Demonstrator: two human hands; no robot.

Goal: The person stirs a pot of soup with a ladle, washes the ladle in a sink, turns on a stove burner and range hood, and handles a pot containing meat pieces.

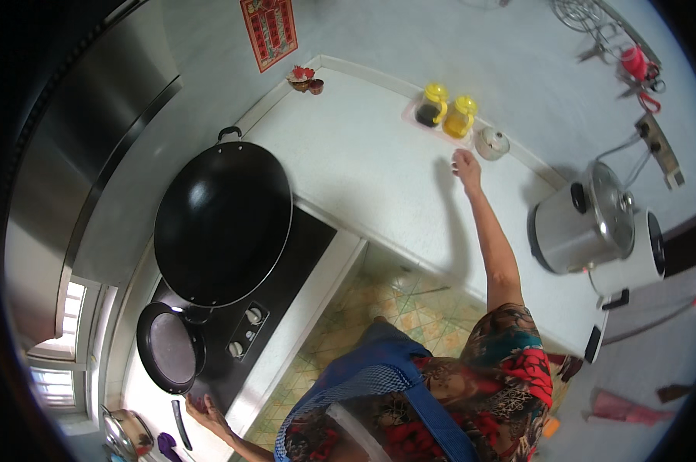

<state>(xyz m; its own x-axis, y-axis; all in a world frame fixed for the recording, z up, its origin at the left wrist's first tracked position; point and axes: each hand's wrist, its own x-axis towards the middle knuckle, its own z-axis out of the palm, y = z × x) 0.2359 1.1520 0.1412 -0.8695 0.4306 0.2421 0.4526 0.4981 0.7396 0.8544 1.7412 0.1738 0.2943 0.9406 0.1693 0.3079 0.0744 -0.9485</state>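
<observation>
My right hand [467, 167] hovers over or rests on the white counter, just in front of two glass jugs with yellow lids; its fingers are partly curled and I cannot tell whether it holds anything. One jug [426, 115] has dark liquid, the other [456, 125] yellow liquid, both on a pinkish tray [408, 115]. A lidded glass jar [492, 144] stands beside them. At the lower left, my left hand [208, 413] is spread with nothing in it, near a small frying pan [173, 349] and a black handle [181, 425]. A large black wok [223, 224] sits on the hob.
The black hob's knobs [254, 315] face me. A metal pot [134, 432] stands at the lower left. A large steel cooker [582, 225] and a white appliance [634, 260] occupy the right counter. The range hood [111, 110] overhangs on the left. Small bowls [300, 84] sit in the far corner.
</observation>
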